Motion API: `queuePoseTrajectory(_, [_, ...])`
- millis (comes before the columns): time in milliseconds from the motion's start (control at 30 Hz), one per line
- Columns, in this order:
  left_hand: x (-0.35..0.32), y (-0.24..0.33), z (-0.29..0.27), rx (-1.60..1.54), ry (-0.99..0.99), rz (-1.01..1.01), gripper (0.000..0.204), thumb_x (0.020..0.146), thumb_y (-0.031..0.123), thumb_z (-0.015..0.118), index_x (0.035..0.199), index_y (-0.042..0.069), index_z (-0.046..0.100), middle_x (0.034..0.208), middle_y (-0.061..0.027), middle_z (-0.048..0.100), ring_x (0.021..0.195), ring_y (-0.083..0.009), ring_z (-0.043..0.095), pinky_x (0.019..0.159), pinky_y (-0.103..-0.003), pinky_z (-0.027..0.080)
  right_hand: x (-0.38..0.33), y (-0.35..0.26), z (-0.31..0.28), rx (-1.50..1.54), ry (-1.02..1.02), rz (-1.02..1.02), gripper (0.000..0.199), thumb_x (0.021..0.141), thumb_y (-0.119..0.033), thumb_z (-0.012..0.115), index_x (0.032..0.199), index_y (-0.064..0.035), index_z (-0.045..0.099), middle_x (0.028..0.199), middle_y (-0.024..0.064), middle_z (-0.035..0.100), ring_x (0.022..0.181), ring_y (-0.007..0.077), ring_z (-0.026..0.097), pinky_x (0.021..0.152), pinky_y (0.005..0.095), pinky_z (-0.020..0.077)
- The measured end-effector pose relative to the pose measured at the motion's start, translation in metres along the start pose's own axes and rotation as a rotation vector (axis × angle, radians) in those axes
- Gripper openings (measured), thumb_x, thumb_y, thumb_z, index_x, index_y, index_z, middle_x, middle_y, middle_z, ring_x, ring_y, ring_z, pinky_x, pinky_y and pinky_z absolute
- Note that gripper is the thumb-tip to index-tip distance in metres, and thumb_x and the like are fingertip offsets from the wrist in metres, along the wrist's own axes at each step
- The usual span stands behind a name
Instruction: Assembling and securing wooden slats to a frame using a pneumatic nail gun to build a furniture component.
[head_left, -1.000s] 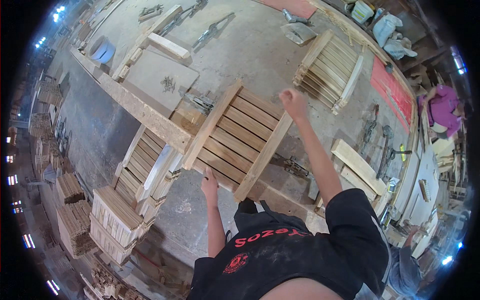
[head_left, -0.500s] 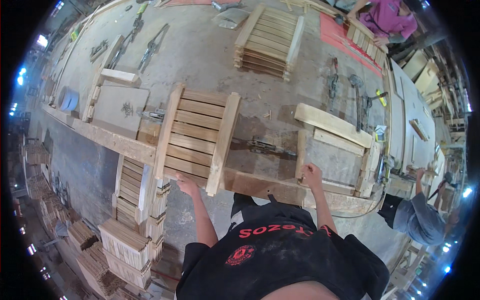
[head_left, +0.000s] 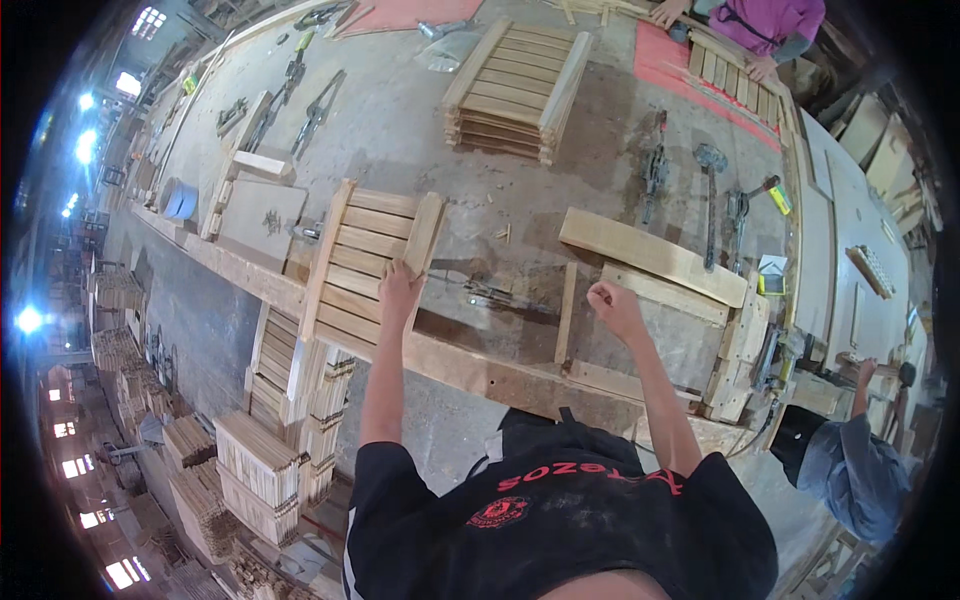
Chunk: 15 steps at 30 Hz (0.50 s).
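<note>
Head view: the pale brown, rectangular slatted wooden panel [head_left: 362, 262] lies across the near edge of the grey worktable [head_left: 395, 140], left of its middle. The left hand [head_left: 400, 287] has shifted from the panel's near end onto its right rail — presumably steadying it now. Its fingers touch that rail from above; whether they grip, I cannot tell. The right hand [head_left: 617, 305], well apart from the panel — fingers curled, anything pinched hidden — is by the thick-beamed pale wooden frame [head_left: 655, 258] toward the table's right edge.
</note>
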<state>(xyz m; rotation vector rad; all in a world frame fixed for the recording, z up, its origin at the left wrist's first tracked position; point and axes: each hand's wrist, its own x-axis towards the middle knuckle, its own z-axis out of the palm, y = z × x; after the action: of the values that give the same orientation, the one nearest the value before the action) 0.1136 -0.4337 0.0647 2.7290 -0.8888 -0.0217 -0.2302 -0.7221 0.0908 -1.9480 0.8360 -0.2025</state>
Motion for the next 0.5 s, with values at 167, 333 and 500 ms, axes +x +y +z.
queuePoseTrajectory(167, [-0.003,-0.011,0.012,-0.061,-0.021,0.073,0.054,0.078,0.032,0.076,0.113,0.000,0.050,0.103,-0.0205,0.058,0.101,-0.0424,0.057,0.081,-0.052,0.049,0.008,0.011,-0.004,-0.009,-0.037,0.117,0.019,0.088,-0.020,0.065,0.096,-0.0029,0.067,0.078,0.0079,0.068,0.072,0.0153,0.064,0.069,0.0300,0.0506])
queuePoseTrajectory(333, [0.003,0.000,0.015,-0.003,-0.014,0.001,0.048,0.079,0.030,0.073,0.110,0.000,0.052,0.103,-0.0181,0.058,0.101,-0.0400,0.056,0.081,-0.050,0.049,0.079,0.021,-0.001,-0.011,-0.005,0.060,0.025,0.088,-0.026,0.065,0.097,-0.0039,0.068,0.083,0.0137,0.070,0.078,0.0251,0.068,0.073,0.0351,0.0517])
queuePoseTrajectory(500, [0.010,0.003,0.024,0.074,0.046,-0.048,0.048,0.078,0.029,0.073,0.114,0.005,0.052,0.105,-0.0149,0.058,0.105,-0.0368,0.054,0.086,-0.049,0.045,0.248,-0.013,0.009,0.002,0.038,0.033,0.028,0.087,-0.030,0.063,0.095,-0.0044,0.069,0.085,0.0137,0.070,0.082,0.0249,0.069,0.074,0.0354,0.0514])
